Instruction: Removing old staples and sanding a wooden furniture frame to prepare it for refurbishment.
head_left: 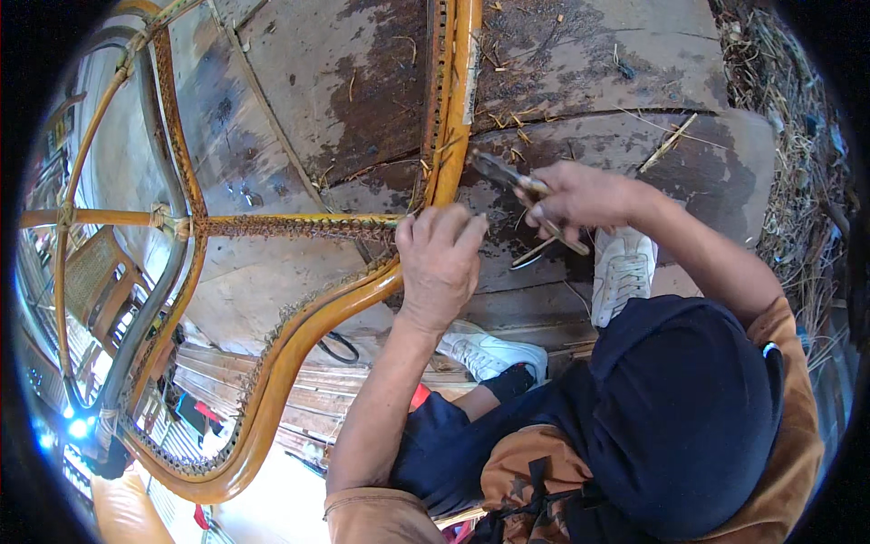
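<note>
My left hand [439, 267] is closed over a joint of a glossy yellow-brown rattan furniture frame [353, 288], where a curved pole, a crossbar and a long pole meet. Rows of small holes and short frayed cane ends line the inner edges of the frame. To the right of that joint, my right hand [580, 195] grips a pair of pliers [497, 170] by the handles. The jaws point up and left toward the long pole, apart from it. My left palm and the exact spot under the fingers are hidden.
Worn, stained boards [562, 68] lie beneath the frame, scattered with cane scraps [669, 143]. White shoes [625, 272] stand close below my right hand. A heap of dry strips [797, 136] runs along the right. At the left are a woven-backed chair [89, 272] and more poles.
</note>
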`<state>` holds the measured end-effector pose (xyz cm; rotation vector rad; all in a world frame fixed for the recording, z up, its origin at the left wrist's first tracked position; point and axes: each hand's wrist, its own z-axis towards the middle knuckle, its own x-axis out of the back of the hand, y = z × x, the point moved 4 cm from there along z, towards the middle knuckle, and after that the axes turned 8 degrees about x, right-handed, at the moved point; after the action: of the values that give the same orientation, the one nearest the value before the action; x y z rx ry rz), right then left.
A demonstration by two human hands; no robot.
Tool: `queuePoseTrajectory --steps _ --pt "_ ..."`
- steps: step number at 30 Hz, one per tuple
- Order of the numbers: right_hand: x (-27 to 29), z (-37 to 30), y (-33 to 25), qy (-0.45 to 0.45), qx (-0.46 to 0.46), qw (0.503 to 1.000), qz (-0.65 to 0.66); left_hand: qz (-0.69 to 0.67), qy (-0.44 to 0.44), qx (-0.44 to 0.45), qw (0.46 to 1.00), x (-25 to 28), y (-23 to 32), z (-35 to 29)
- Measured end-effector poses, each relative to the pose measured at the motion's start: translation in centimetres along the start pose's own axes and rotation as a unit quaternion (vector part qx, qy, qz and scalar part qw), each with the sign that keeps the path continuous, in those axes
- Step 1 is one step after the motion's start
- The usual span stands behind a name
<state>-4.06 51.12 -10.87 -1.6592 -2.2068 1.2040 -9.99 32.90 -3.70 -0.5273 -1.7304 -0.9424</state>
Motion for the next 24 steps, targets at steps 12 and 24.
queuePoseTrajectory --steps 12,24 --pt "-0.1 2.9 -0.5 -0.054 0.031 0.978 0.198 -0.066 0.072 0.22 0.971 -1.9 -5.1 4.8" --pt "-1.2 4.4 0.5 -0.082 0.027 0.965 0.249 -0.138 0.107 0.222 0.959 -1.3 -4.8 4.4"
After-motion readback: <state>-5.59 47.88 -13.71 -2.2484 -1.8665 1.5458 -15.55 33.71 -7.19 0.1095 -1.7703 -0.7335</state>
